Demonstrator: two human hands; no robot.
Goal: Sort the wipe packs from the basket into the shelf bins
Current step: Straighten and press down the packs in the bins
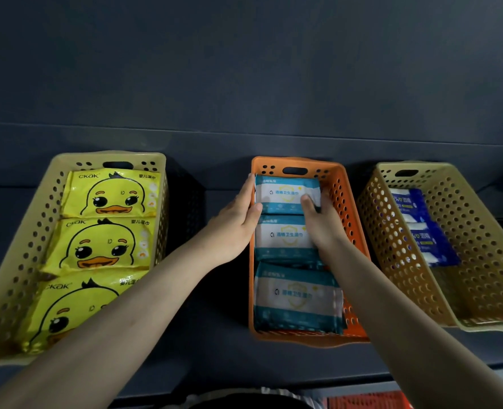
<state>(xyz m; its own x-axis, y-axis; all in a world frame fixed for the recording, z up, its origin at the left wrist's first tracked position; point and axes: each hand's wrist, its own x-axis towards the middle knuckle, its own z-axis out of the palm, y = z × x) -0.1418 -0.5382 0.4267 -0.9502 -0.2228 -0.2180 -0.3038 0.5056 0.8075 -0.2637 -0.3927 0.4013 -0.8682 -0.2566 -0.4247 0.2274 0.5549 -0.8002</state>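
Three bins stand side by side on a dark shelf. The orange bin (pixel 349 184) in the middle holds three teal-and-white wipe packs in a row. Both hands are at the rear teal pack (pixel 285 191): my left hand (pixel 235 222) lies over the bin's left wall with its thumb on the pack's left edge, and my right hand (pixel 321 219) grips the pack's right end inside the bin. The left beige bin (pixel 23 249) holds three yellow duck packs (pixel 105 243). In the right beige bin (pixel 468 231) lie two blue packs (pixel 421 228).
A red basket (pixel 368 401) shows at the bottom edge, below the shelf front. The dark back wall rises behind the bins. Gaps of bare shelf separate the bins.
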